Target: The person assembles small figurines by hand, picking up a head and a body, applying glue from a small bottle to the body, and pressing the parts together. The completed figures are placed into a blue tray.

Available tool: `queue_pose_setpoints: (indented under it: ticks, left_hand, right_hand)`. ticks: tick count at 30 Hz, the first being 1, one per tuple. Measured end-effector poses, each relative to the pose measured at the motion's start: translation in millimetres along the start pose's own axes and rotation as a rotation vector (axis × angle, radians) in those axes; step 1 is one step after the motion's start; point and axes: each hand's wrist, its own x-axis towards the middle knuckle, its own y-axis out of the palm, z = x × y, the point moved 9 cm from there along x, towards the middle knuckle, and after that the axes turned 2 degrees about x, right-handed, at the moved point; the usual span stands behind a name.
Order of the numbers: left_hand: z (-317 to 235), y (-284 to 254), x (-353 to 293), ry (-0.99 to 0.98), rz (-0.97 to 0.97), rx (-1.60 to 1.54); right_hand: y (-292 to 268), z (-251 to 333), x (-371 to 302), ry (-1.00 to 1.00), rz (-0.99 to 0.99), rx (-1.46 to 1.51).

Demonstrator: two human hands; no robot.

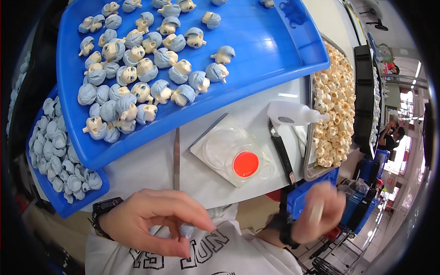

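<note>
My left hand (156, 222), with a dark watch on its wrist, is curled above my lap. Between its thumb and fingers it pinches a small light blue doll hair piece (186, 230), mostly covered by the fingers. My right hand (318, 213) is raised at the table's front right, near the metal tray of beige doll head parts (334, 114). Motion smears its fingers, and whether it holds anything is unclear. Ahead, a large blue tray (192, 117) carries many doll heads with blue hair (137, 73). To the left, loose blue hair pieces (57, 146) fill a smaller blue tray (104, 181).
On the white table lie a thin metal blade (177, 158), a black-handled cutter (282, 153) and a white squeeze bottle (293, 113). Between them a clear container with a red round piece (246, 164) rests on a pale square block (197, 149). Black trays (364, 91) stand far right.
</note>
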Motion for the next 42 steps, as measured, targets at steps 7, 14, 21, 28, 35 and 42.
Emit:
queue_pose_setpoints:
  ticks: [7, 14, 21, 28, 35, 42]
  left_hand:
    - [-16, 15, 7, 0.105, 0.146, 0.324]
    - [-16, 7, 4, 0.08, 0.073, 0.344]
    - [-19, 4, 1, 0.186, -0.042, 0.328]
    - [-31, 6, 1, 0.248, -0.026, 0.245]
    - [-37, 14, -5, 0.465, 0.05, 0.241]
    - [-36, 16, -5, 0.422, 0.101, 0.163]
  right_hand:
    - [130, 64, -38, -0.6, 0.557, 0.177]
    - [139, 55, -28, -0.239, 0.526, -0.025]
    - [136, 65, -22, -0.442, 0.597, 0.104]
    - [130, 77, -18, -0.452, 0.669, 0.093]
    - [107, 51, 26, -0.398, 0.603, -0.603]
    - [128, 46, 29, -0.424, 0.752, -0.701]
